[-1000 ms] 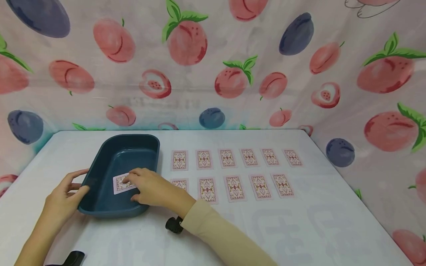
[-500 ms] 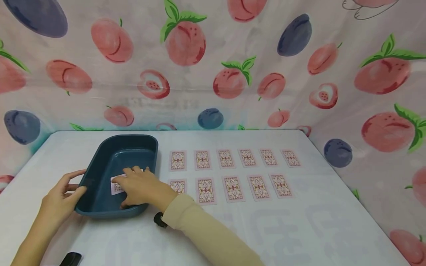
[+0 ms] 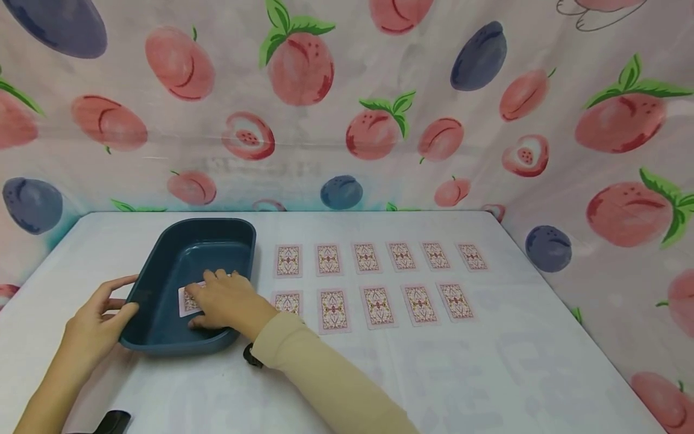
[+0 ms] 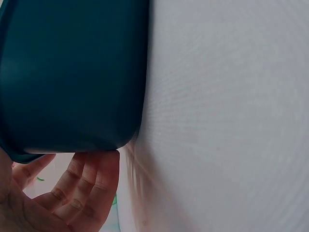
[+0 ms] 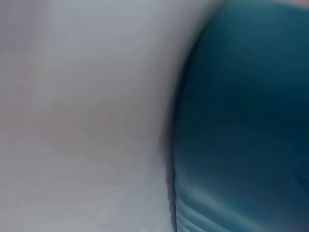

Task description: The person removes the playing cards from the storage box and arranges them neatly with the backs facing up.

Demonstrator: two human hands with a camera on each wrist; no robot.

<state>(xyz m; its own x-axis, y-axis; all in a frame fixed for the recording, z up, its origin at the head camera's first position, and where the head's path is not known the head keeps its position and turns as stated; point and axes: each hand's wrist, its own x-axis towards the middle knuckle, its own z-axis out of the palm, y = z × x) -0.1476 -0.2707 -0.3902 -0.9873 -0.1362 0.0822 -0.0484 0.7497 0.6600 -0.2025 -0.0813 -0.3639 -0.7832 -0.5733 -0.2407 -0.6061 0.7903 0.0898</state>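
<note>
A dark blue rectangular tub (image 3: 162, 265) stands at the left of the table. My left hand (image 3: 97, 319) holds its left side, thumb at the rim; in the left wrist view the fingers (image 4: 91, 188) lie against its outer wall. Inside the tub a playing card (image 3: 187, 301) lies back up, its right part hidden under my right hand (image 3: 230, 304). That hand's fingers are spread over the card, with the thumb near its lower edge. The right wrist view shows only the tub's outer wall (image 5: 246, 121) and the white cloth.
To the right of the tub, several playing cards lie back up in two rows, such as a far-row card (image 3: 365, 258) and a near-row card (image 3: 378, 305). My right forearm (image 3: 331, 380) crosses the near side of the table (image 3: 515, 349). A fruit-print cloth (image 3: 303, 157) hangs behind.
My right hand has moved left over the card and covers more of it. My left hand stays at the tub's side. The whole head view has shifted slightly.
</note>
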